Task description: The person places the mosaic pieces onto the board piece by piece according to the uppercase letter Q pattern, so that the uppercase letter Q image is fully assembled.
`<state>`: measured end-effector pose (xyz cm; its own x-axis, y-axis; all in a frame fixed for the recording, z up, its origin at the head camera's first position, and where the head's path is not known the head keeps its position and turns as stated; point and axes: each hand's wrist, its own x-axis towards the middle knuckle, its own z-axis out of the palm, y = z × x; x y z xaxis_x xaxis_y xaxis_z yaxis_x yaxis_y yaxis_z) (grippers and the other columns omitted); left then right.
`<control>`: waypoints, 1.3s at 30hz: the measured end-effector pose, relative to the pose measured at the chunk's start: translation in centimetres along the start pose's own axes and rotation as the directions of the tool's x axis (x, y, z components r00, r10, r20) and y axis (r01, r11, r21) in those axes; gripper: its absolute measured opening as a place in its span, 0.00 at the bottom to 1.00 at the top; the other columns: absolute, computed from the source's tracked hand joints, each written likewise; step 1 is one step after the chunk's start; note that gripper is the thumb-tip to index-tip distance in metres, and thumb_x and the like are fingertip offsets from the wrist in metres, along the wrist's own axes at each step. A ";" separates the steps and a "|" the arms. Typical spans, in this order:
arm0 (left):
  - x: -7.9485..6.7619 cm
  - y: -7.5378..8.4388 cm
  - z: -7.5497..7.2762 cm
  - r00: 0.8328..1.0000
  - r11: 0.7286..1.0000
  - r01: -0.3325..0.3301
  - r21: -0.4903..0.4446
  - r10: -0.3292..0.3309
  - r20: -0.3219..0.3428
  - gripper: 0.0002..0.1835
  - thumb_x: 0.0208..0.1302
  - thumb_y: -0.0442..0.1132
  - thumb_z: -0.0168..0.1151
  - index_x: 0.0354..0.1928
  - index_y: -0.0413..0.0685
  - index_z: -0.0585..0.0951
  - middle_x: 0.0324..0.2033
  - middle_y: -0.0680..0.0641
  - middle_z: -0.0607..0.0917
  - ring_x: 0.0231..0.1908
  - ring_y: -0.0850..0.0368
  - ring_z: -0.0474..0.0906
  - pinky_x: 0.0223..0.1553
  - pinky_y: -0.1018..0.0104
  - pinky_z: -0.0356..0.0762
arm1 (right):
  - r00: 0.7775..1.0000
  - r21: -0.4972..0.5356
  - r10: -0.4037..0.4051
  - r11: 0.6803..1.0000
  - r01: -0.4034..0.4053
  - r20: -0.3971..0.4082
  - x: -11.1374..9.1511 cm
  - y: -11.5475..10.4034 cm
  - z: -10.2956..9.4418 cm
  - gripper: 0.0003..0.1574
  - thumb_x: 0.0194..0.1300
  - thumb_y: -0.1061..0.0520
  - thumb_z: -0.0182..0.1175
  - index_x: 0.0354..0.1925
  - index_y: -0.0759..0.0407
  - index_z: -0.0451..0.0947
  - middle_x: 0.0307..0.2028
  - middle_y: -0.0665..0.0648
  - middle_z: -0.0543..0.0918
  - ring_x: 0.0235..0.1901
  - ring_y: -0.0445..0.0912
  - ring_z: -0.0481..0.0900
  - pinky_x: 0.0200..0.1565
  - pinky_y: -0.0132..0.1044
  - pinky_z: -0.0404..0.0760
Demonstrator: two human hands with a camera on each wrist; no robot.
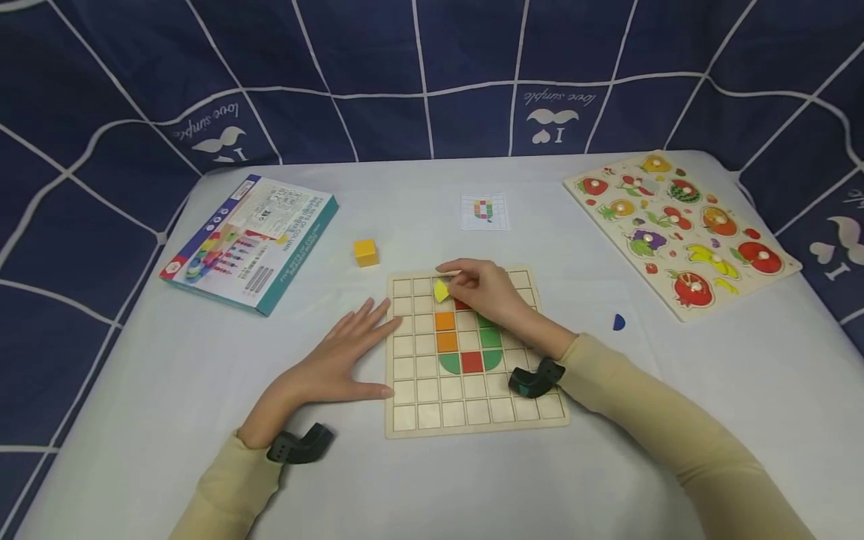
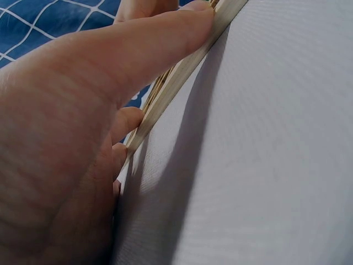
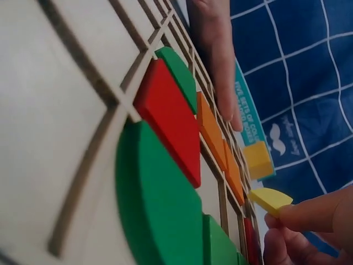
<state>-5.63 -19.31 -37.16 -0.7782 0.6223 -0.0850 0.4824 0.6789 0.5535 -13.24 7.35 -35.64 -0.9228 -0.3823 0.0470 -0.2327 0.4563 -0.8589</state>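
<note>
My right hand (image 1: 489, 291) pinches a yellow quarter-round piece (image 3: 270, 199) between thumb and fingers, over the top rows of a wooden grid board (image 1: 409, 416). On the board, two orange squares (image 1: 445, 331) form the left side of a ring, with green squares (image 1: 490, 338) on the right. A red square (image 1: 472, 362) lies at the bottom between two green quarter-round pieces (image 1: 449, 364). Another red piece (image 1: 462, 304) is partly hidden under my right hand. My left hand (image 1: 337, 364) lies with fingers spread, thumb and fingertips at the board's left edge (image 2: 165, 102).
Beyond the board lies a small pattern card (image 1: 484, 212). A yellow block (image 1: 366, 253) sits at its upper left, near a flat toy box (image 1: 250, 240). To the right are a fruit puzzle board (image 1: 682, 225) and a dark blue half-round piece (image 1: 619, 322).
</note>
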 end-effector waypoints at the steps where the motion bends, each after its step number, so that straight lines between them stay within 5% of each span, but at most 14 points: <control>1: 0.0 0.0 0.0 1.000 1.000 -0.002 -0.001 0.002 0.000 0.54 0.48 0.64 0.66 0.72 0.51 0.54 0.72 0.47 0.43 0.70 0.50 0.30 0.66 0.49 0.30 | 1.000 -0.021 -0.015 1.000 0.015 0.007 0.0 0.0 0.1 0.17 0.61 0.66 0.60 0.50 0.59 0.81 0.32 0.53 0.83 0.27 0.44 0.76 0.30 0.35 0.75; 16: 0.1 0.2 -0.3 1.000 1.000 -0.005 -0.005 0.005 0.004 0.54 0.47 0.63 0.67 0.72 0.51 0.54 0.72 0.47 0.44 0.70 0.49 0.30 0.66 0.50 0.31 | 0.995 -0.230 -0.082 0.969 0.092 0.050 -0.2 -0.1 0.2 0.07 0.59 0.66 0.62 0.35 0.59 0.84 0.26 0.50 0.78 0.26 0.44 0.70 0.29 0.35 0.70; 23: 0.3 0.2 -0.1 1.000 1.000 -0.007 -0.003 0.007 0.006 0.53 0.48 0.64 0.66 0.72 0.51 0.54 0.72 0.47 0.44 0.70 0.49 0.30 0.66 0.49 0.31 | 0.992 -0.199 -0.124 0.972 0.126 0.026 -0.7 0.3 -0.6 0.06 0.61 0.64 0.62 0.36 0.58 0.85 0.30 0.50 0.81 0.29 0.44 0.72 0.33 0.36 0.73; 29: 0.3 0.2 0.2 1.000 1.000 -0.002 -0.005 0.002 -0.003 0.54 0.47 0.63 0.67 0.72 0.51 0.55 0.72 0.47 0.44 0.70 0.50 0.30 0.66 0.49 0.31 | 0.988 -0.147 -0.151 0.979 0.143 -0.043 -2.6 1.1 -3.8 0.07 0.61 0.65 0.62 0.39 0.62 0.84 0.33 0.52 0.81 0.30 0.45 0.73 0.32 0.37 0.74; 39: 0.1 0.1 0.0 1.000 1.000 0.003 0.003 -0.003 -0.002 0.54 0.47 0.64 0.67 0.72 0.51 0.54 0.72 0.47 0.44 0.70 0.49 0.30 0.66 0.49 0.31 | 0.961 -0.314 -0.139 0.948 0.059 -0.240 -9.3 5.0 -11.3 0.08 0.60 0.66 0.63 0.39 0.62 0.83 0.36 0.56 0.83 0.29 0.41 0.72 0.28 0.25 0.70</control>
<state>-5.62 -19.15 -37.13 -0.7802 0.6198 -0.0850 0.4814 0.6815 0.5512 -9.28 22.27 -34.60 -0.9278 -0.2378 0.2874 -0.3713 0.6621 -0.6510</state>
